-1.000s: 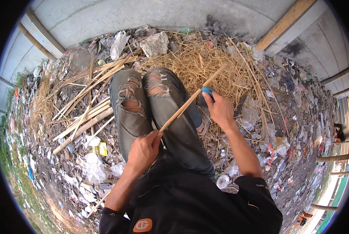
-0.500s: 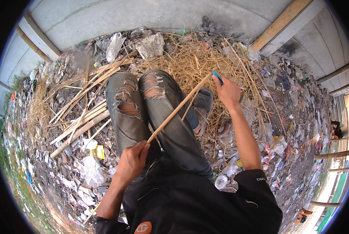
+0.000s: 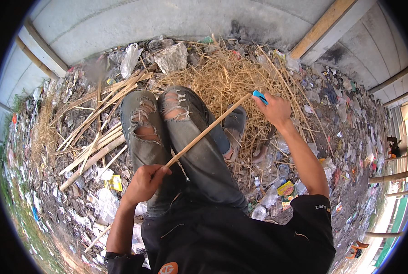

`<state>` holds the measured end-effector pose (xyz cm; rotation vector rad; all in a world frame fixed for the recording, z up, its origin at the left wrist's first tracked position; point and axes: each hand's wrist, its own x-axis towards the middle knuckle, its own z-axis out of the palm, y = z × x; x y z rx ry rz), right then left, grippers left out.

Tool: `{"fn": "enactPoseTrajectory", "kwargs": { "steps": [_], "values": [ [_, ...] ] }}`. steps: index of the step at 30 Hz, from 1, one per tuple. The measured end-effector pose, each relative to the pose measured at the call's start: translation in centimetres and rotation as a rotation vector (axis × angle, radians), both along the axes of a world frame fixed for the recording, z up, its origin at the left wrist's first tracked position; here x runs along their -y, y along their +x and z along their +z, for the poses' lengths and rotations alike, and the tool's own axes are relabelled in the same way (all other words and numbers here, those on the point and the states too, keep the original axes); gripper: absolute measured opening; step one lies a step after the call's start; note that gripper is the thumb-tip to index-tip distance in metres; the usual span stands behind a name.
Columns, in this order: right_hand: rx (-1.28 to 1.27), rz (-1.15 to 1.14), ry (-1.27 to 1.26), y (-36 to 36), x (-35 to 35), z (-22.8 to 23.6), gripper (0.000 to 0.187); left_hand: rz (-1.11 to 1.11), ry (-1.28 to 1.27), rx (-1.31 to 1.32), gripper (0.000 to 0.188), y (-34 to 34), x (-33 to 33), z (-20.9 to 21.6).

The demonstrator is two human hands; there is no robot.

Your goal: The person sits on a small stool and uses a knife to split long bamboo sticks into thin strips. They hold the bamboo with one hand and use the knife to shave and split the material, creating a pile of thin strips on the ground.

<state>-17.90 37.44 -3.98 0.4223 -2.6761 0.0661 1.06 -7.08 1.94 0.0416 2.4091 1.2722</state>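
A slim bamboo stick (image 3: 208, 131) slants across my knees, its far end up and to the right. My left hand (image 3: 144, 185) is closed around its near end, thumb along the top. In my right hand (image 3: 277, 110) is a blue box cutter (image 3: 260, 97), fingers wrapped round its handle, held right at the stick's far tip. The blade is too small to make out. Below the stick are my legs in torn grey jeans (image 3: 199, 146); a sandalled foot (image 3: 233, 128) shows beyond.
Split bamboo strips (image 3: 92, 141) lie piled on the left. A heap of dry shavings (image 3: 226, 75) spreads ahead, before a concrete wall (image 3: 167, 20). Plastic litter covers the ground, with a yellow packet (image 3: 286, 192) and a clear bottle (image 3: 259, 213) by my right side.
My right hand has moved right and slightly down with the box cutter, its elbow swinging outward. My left hand has shifted a little left. The thin sliver near the stick's middle no longer shows there.
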Motion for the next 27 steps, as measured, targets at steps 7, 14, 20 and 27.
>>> {"fn": "enactPoseTrajectory", "kwargs": {
  "steps": [7, 14, 20, 27],
  "values": [
    [0.128, 0.222, -0.108, -1.3, -3.2, 0.8, 0.052, -0.013, -0.022, -0.006, 0.033, -0.4, 0.2, 0.6],
    [0.223, 0.074, -0.486, -0.6, -2.5, 2.3, 0.065, 0.005, -0.056, -0.021, 0.032, 0.0, -0.1, 0.2],
    [0.130, 0.390, -0.366, -3.3, -0.3, 0.0, 0.041, -0.010, -0.080, -0.090, 0.030, 0.0, -0.3, 0.6],
    [0.385, -0.061, -0.426, -2.7, 1.9, 1.6, 0.024, 0.031, -0.150, -0.260, 0.021, 1.1, -0.7, -0.2]
  ]
}}
